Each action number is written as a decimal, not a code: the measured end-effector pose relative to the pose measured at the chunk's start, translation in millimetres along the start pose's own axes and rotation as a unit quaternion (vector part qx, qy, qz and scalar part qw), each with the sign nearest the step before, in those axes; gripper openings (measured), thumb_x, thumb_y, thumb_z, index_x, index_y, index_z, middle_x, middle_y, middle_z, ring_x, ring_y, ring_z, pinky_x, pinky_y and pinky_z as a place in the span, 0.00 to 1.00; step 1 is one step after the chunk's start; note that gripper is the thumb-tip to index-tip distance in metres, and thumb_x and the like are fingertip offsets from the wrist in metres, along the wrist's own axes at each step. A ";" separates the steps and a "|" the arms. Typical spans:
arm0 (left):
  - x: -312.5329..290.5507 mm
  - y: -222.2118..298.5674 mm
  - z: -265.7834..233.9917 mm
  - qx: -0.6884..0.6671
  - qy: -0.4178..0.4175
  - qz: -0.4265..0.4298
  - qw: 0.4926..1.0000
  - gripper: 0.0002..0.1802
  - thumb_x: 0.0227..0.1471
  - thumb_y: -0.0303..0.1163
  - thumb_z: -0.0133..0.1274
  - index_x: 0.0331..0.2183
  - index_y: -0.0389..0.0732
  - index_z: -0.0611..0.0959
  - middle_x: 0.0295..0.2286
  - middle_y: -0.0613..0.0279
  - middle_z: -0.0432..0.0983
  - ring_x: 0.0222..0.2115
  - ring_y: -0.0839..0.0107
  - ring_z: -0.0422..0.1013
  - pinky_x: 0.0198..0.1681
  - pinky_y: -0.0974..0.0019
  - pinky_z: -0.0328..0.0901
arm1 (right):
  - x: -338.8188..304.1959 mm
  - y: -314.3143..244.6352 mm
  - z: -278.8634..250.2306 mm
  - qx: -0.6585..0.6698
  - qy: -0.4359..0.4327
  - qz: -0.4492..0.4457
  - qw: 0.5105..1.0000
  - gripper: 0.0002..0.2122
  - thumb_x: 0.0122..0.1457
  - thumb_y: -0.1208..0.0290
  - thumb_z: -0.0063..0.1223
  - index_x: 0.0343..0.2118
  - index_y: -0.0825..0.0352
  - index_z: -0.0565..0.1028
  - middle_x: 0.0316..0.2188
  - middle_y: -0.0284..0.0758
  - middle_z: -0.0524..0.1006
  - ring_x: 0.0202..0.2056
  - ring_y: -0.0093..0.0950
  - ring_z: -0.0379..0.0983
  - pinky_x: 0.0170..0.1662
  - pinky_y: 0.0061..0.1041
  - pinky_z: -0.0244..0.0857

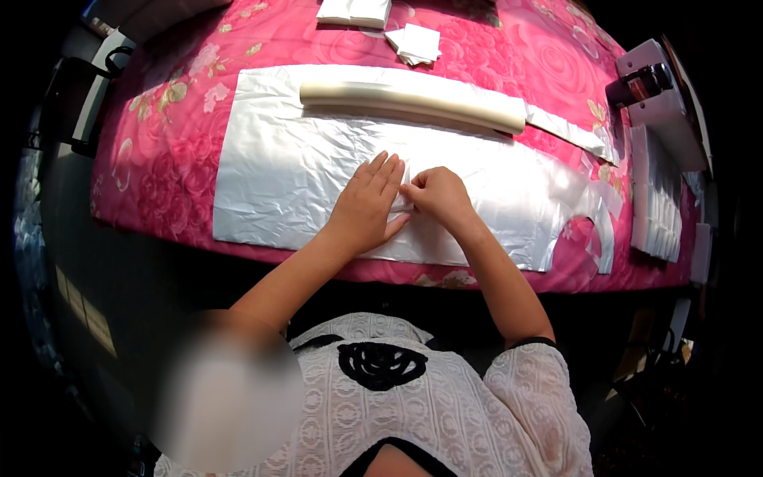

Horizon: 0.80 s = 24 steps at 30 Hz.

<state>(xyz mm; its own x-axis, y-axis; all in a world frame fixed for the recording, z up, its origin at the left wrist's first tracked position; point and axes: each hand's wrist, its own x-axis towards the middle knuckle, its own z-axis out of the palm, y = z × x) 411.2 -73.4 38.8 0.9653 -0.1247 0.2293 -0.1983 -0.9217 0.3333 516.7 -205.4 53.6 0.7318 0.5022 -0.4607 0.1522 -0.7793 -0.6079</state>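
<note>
Silvery plastic carrier bag (318,171) lies flat along the desk's (167,183) near edge, handle cutout at 4 o'clock. Judged light, limp, slippery, easily torn — best held at a doubled fold. Mid-bag, left hand (364,199) rests palm-down, fingers extended; right hand (441,197), at its 3 o'clock — fingers pinching film. Cream tube (413,102) lies beyond, at 12 o'clock.

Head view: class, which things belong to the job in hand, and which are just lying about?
In the job:
- silvery plastic sheet, under both hands
- left hand, resting on it
- right hand, fingers curled

Seemingly lying about:
- cream tube, on the sheet but untouched
- loose white squares
- dark cylindrical container
</note>
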 end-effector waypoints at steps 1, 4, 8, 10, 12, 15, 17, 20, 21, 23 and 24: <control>0.3 1.4 4.2 0.002 -0.014 -0.023 1.000 0.48 0.42 0.48 0.55 0.56 0.30 0.55 0.55 0.44 0.54 0.58 0.53 0.49 0.59 0.54 0.46 | 0.8 -0.2 0.4 0.001 -0.001 0.001 1.000 0.12 0.44 0.60 0.54 0.21 0.65 0.80 0.15 0.37 0.76 0.22 0.32 0.74 0.29 0.29 0.67; -0.8 -1.6 20.6 0.007 -0.063 -0.067 0.996 0.59 0.40 0.60 0.52 0.58 0.28 0.47 0.59 0.42 0.42 0.61 0.54 0.38 0.61 0.52 0.36 | 0.3 -0.8 1.1 0.002 0.006 0.001 1.000 0.12 0.43 0.59 0.55 0.20 0.65 0.80 0.16 0.38 0.76 0.22 0.33 0.74 0.29 0.29 0.67; -1.4 -3.6 24.5 -0.008 -0.062 -0.060 0.996 0.61 0.39 0.62 0.51 0.58 0.27 0.43 0.59 0.42 0.39 0.61 0.53 0.37 0.62 0.52 0.35 | -15.3 -1.1 4.9 -0.029 0.063 -0.053 0.996 0.12 0.42 0.61 0.58 0.21 0.66 0.78 0.16 0.36 0.76 0.21 0.31 0.73 0.28 0.27 0.66; -1.8 -4.8 25.0 -0.012 -0.062 -0.057 0.996 0.62 0.39 0.64 0.50 0.58 0.27 0.43 0.59 0.41 0.38 0.61 0.52 0.36 0.62 0.51 0.34 | -23.6 -3.0 3.6 -0.068 0.074 -0.062 0.993 0.12 0.41 0.62 0.60 0.22 0.67 0.77 0.18 0.35 0.76 0.22 0.30 0.74 0.28 0.26 0.66; -1.4 -4.6 20.7 0.009 -0.062 -0.057 0.996 0.62 0.39 0.65 0.48 0.57 0.26 0.44 0.59 0.42 0.36 0.62 0.53 0.33 0.62 0.51 0.33 | -27.9 -4.5 -5.7 -0.118 0.058 -0.035 0.991 0.12 0.40 0.62 0.61 0.23 0.66 0.76 0.20 0.35 0.77 0.24 0.30 0.74 0.29 0.26 0.66; -13.3 -7.6 14.2 -0.065 -0.002 -0.039 0.997 0.56 0.43 0.59 0.50 0.58 0.31 0.45 0.59 0.43 0.36 0.61 0.53 0.34 0.61 0.50 0.34 | -33.2 -1.4 -13.7 -0.260 0.074 -0.048 0.962 0.12 0.41 0.63 0.61 0.26 0.65 0.76 0.21 0.35 0.77 0.27 0.30 0.75 0.31 0.27 0.66; -32.7 -12.5 4.5 -0.171 0.066 -0.035 0.982 0.51 0.44 0.54 0.52 0.59 0.35 0.50 0.58 0.42 0.42 0.60 0.53 0.40 0.61 0.51 0.39 | -42.9 -19.7 -10.6 -0.245 0.104 -0.125 0.956 0.13 0.44 0.66 0.60 0.31 0.66 0.74 0.23 0.35 0.76 0.29 0.32 0.74 0.33 0.30 0.65; -74.2 -7.8 -24.6 -0.465 -0.002 -0.138 0.875 0.26 0.51 0.35 0.51 0.50 0.34 0.69 0.45 0.48 0.69 0.45 0.63 0.66 0.49 0.62 0.61 | -20.0 -25.9 12.5 -0.219 0.155 -0.320 0.908 0.20 0.47 0.63 0.58 0.41 0.68 0.71 0.38 0.40 0.74 0.43 0.35 0.69 0.47 0.32 0.60; -91.3 -4.5 -27.4 -0.552 -0.057 -0.202 0.807 0.19 0.53 0.30 0.50 0.46 0.32 0.73 0.39 0.52 0.75 0.39 0.68 0.72 0.43 0.67 0.67 | -5.7 -21.2 24.0 -0.211 0.180 -0.386 0.880 0.23 0.48 0.62 0.57 0.45 0.68 0.69 0.44 0.42 0.72 0.48 0.37 0.65 0.52 0.33 0.56; -121.0 -0.2 -28.7 -0.597 -0.135 -0.283 0.738 0.14 0.54 0.23 0.45 0.43 0.32 0.75 0.35 0.56 0.77 0.33 0.73 0.73 0.39 0.70 0.68 | 11.7 -13.5 46.5 -0.221 0.134 -0.356 0.898 0.29 0.53 0.54 0.49 0.54 0.68 0.63 0.56 0.46 0.59 0.59 0.39 0.51 0.60 0.37 0.42; -136.6 1.0 -27.1 -0.599 -0.150 -0.333 0.713 0.14 0.54 0.25 0.46 0.43 0.32 0.75 0.36 0.55 0.76 0.34 0.72 0.73 0.39 0.70 0.68 | 11.6 -15.0 56.3 -0.214 0.148 -0.353 0.899 0.30 0.54 0.52 0.47 0.55 0.68 0.61 0.57 0.47 0.56 0.60 0.40 0.48 0.61 0.38 0.39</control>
<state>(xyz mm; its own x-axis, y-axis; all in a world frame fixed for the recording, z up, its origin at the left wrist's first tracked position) 274.6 -47.4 32.6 0.8705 -0.0448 -0.4900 0.4912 0.1392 0.8599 485.5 -166.8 21.0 0.4876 0.8557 0.1734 0.8432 -0.4100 -0.3478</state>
